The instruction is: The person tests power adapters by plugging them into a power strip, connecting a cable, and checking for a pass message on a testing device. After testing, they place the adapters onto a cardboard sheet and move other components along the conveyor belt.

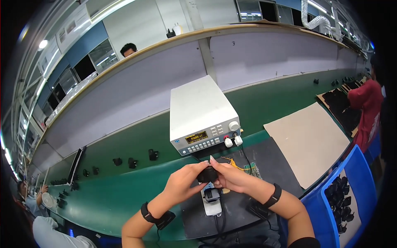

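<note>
My left hand (182, 180) and my right hand (235, 177) meet above a dark mat. Between them they grip a small black power adapter (208, 175), whose lower side shows under my fingers. Both thumbs come together at its top. Just below it, a white socket strip (212, 210) lies on the mat with a dark plug piece (212, 194) in it. Behind my hands stands a white bench tester (202, 107) with a lit screen and two white plugs (233, 141) at its front. A green circuit board (253, 170) with yellow wires lies beside my right forearm.
Several black adapters (132, 163) stand along the green bench (111, 188) at left. A cardboard sheet (310, 140) lies at right, above a blue bin (312, 208) holding black adapters (341, 202). A person in red (366, 109) works at far right; another (35, 200) sits at left.
</note>
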Available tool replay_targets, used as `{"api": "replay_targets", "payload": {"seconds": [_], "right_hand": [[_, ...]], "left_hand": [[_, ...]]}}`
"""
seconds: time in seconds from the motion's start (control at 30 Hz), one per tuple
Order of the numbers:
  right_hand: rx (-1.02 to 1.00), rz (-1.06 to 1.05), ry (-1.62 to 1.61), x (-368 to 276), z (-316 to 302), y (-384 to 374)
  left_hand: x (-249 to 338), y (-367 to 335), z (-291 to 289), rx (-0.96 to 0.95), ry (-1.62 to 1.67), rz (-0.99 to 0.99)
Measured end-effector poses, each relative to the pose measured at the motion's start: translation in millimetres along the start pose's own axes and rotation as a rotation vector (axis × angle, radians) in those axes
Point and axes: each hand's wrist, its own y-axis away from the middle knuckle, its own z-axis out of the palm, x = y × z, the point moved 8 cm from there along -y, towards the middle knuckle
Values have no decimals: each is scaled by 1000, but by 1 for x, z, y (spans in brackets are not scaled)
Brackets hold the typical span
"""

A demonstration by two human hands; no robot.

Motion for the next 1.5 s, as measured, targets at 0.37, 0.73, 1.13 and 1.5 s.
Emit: {"api": "replay_targets", "payload": {"seconds": [0.37,0.73,1.13,1.5], "right_hand": [[87,-462,1505,-11,-16,76],[282,-675,1594,-42,-31,92],[470,-606,1454,-46,-63,40],[373,-630,1454,-42,-58,20]], "left_hand": [[-64,0,39,-275,56,-272],[-66,-8,46,-460,-77,-294],[-53,-14,60,-562,-180,-225],[-54,-9,57,-510,-110,-288]]}}
